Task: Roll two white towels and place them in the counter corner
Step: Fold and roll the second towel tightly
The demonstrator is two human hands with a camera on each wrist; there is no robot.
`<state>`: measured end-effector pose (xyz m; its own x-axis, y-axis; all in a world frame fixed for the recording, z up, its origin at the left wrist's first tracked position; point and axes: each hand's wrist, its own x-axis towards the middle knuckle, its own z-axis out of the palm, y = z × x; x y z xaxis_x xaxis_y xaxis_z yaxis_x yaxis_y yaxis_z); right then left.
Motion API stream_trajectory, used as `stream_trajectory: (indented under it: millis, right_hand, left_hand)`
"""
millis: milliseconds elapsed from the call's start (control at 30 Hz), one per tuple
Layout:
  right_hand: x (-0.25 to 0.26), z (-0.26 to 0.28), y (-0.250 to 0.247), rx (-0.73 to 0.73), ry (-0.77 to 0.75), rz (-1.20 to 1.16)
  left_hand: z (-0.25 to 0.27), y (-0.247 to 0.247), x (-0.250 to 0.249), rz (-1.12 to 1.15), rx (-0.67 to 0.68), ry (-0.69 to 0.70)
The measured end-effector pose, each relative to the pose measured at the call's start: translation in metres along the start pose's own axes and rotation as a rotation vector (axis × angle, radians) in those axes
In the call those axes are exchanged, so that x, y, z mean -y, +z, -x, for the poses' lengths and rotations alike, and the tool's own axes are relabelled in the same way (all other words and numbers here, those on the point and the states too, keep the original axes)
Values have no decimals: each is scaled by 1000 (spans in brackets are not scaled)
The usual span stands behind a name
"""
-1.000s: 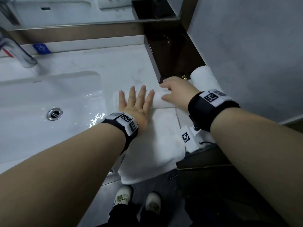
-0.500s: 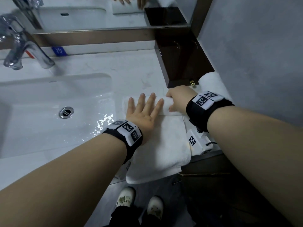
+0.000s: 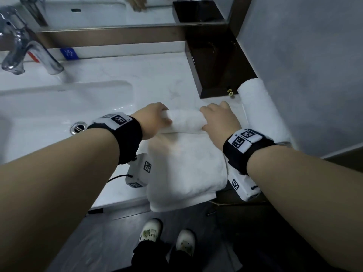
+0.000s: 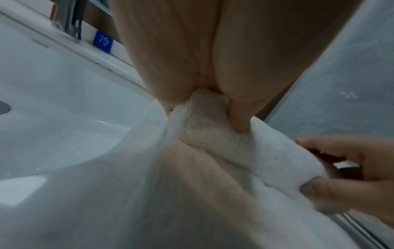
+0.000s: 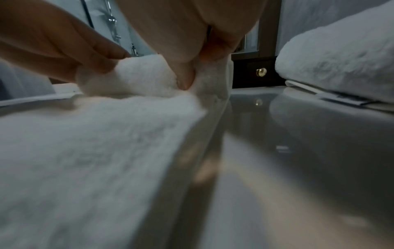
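A white towel (image 3: 186, 165) lies flat on the counter, its near end hanging over the front edge and its far end wound into a short roll (image 3: 184, 122). My left hand (image 3: 155, 120) grips the left end of that roll (image 4: 213, 124), fingers curled over it. My right hand (image 3: 220, 118) grips the right end (image 5: 145, 75), thumb pressed into the cloth. A second white towel (image 3: 261, 107), fully rolled, lies along the grey wall at the counter's right side (image 5: 341, 50).
A white sink basin (image 3: 59, 107) with a drain (image 3: 78, 127) and a chrome tap (image 3: 25, 52) takes up the left. A dark wooden box (image 3: 218, 63) with a small brass knob (image 3: 229, 92) fills the back right corner. The grey wall (image 3: 304, 65) closes the right side.
My left hand lay flat on the towel a second ago; now it curls round the roll's left end. The roll has grown thicker and sits nearer me.
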<state>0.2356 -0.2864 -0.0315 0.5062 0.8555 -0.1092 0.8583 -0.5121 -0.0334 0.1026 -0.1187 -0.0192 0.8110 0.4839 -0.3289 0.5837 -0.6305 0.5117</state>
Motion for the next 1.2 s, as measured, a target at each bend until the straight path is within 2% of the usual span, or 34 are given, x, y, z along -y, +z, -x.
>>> stream_trajectory:
  millis: [100,200,433,733,967,1100,1200]
  right_hand:
    - [3,6,9,-42,-7,99]
    - [5,10,12,-60,35,59]
    - [7,20,16,-101,71,-57]
    - [1,30,-7,-52,143,-432]
    - [-1,28,-19,19,149,-446]
    - [3,21,-24,136,147,-273]
    - [6,22,-26,163,169,-266]
  left_hand:
    - [6,10,3,8,-44,-15]
    - [13,21,8,-28,-77,28]
    - [29,41,13,-350,-174,120]
    - [47,45,13,-615,-48,100]
    - [63,44,12,-706,31,86]
    - [74,41,12,-711,60,107]
    - [81,43,17,-672,72,130]
